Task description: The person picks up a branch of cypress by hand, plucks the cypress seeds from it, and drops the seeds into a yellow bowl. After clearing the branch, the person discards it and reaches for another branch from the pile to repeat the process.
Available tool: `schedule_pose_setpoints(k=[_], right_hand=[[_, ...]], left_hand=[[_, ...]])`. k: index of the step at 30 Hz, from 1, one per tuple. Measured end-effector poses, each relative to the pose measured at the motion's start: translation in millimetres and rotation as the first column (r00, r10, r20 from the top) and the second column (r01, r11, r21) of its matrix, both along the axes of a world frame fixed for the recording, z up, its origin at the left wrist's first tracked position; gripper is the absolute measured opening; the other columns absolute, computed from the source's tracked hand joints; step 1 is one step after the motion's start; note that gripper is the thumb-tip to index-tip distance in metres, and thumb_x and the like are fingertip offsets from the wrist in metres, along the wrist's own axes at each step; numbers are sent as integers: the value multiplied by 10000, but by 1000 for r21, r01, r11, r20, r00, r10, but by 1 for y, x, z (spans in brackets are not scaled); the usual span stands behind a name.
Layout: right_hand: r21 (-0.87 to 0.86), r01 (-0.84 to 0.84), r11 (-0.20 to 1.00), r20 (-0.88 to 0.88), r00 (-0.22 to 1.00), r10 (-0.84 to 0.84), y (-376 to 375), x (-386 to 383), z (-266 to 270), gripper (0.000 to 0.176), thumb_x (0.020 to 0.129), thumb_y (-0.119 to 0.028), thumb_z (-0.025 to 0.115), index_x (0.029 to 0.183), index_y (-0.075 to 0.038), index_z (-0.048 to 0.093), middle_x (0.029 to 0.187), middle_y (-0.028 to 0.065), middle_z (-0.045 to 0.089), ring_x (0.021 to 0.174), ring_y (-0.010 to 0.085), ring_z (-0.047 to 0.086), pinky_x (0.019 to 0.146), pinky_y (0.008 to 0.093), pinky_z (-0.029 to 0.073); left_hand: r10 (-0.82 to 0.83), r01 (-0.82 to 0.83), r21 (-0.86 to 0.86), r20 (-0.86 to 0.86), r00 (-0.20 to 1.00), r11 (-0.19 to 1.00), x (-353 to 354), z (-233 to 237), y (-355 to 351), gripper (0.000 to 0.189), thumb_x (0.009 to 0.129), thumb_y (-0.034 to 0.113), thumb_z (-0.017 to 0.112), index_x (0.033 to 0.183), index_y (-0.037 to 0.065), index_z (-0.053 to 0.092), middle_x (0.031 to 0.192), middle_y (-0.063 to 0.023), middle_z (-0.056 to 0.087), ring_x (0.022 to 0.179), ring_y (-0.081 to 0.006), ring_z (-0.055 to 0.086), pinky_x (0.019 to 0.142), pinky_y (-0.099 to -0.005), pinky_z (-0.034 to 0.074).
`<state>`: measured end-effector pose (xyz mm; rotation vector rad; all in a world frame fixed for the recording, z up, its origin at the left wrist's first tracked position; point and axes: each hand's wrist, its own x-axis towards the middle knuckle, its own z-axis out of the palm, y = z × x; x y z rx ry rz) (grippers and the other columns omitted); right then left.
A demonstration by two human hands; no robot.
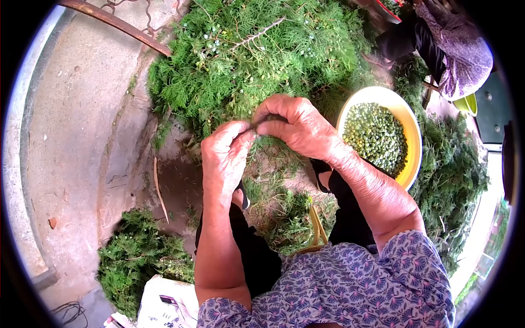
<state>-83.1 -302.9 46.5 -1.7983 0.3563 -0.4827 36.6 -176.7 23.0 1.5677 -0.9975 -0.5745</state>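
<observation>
My left hand (225, 152) is closed in a pinch, and a thin green evergreen sprig (252, 153) seems to hang from its fingertips. Against those fingertips, my right hand (301, 127) is also pinched, thumb against curled fingers; what lies between them is too small to make out. Just past both hands spreads a large heap of evergreen branches (273, 60) with pale bluish berries among the leaves. By my right forearm stands a yellow basin (416, 136), part full of small round green berries (377, 136).
Another person (459, 52) in a patterned purple top is at the upper right. More cut branches lie at the right (451, 169) and lower left (145, 251). A white sack (167, 306) sits at the lower left, and a brown bar (117, 24) crosses the upper left.
</observation>
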Motion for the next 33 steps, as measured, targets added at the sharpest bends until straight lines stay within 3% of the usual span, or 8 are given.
schedule_pose_setpoints(k=[5,7,13,15,17,21,29,33], right_hand=[[-217,69,974,12,998,-68,9,1,3,121,751,-54,617,850,1,576,785,130,572,775,285,572,684,348,457],[-315,138,939,82,990,-118,15,3,3,115,745,-60,605,823,10,557,775,163,563,774,355,557,672,391,452],[-459,305,834,167,952,-256,18,6,-4,152,740,-63,622,852,-2,539,772,148,543,731,319,556,642,382,468],[-375,368,851,187,929,-319,8,7,-2,138,761,-58,632,869,-8,562,758,110,582,685,239,586,591,335,487],[276,293,915,-27,954,-298,-1,3,10,115,802,-70,623,889,-11,577,759,68,607,654,141,583,551,259,475],[818,142,557,4,967,-254,-19,-6,7,141,837,-96,599,956,-24,574,773,52,614,631,79,573,516,196,454],[603,112,790,-193,981,8,-9,-2,2,255,773,-213,687,941,-30,633,822,30,642,751,102,584,648,234,476],[609,-2,793,-38,999,32,-5,-3,-5,246,780,-206,682,929,-16,632,813,31,639,714,96,577,636,224,466]], left_hand=[[-43,25,127,147,988,992,-3,15,-2,121,828,50,568,893,-52,563,734,-10,563,637,-52,461,560,-196,372],[32,-24,134,-62,998,991,-6,18,-2,84,801,15,543,872,-28,557,681,-49,539,598,-96,458,542,-251,381],[100,-84,101,-164,981,991,-14,21,-1,71,802,29,553,858,-10,572,685,3,519,599,-60,427,538,-209,341],[102,-85,114,-160,982,990,-14,20,-1,64,811,33,554,860,1,580,692,29,502,597,-31,398,531,-191,317],[107,-123,-10,-431,896,992,-9,15,-2,40,818,42,570,853,23,570,709,25,511,595,-38,416,535,-192,327],[28,-153,-147,-625,780,977,-6,11,-1,94,824,56,594,909,35,559,773,7,546,640,-62,491,561,-185,367],[-7,-83,-115,-623,782,990,-11,17,-4,102,822,75,601,910,33,572,793,5,552,648,-72,474,578,-207,372],[8,-17,-13,-494,870,1000,-13,19,-4,91,829,108,585,870,30,562,750,18,508,639,-60,436,565,-195,339]])
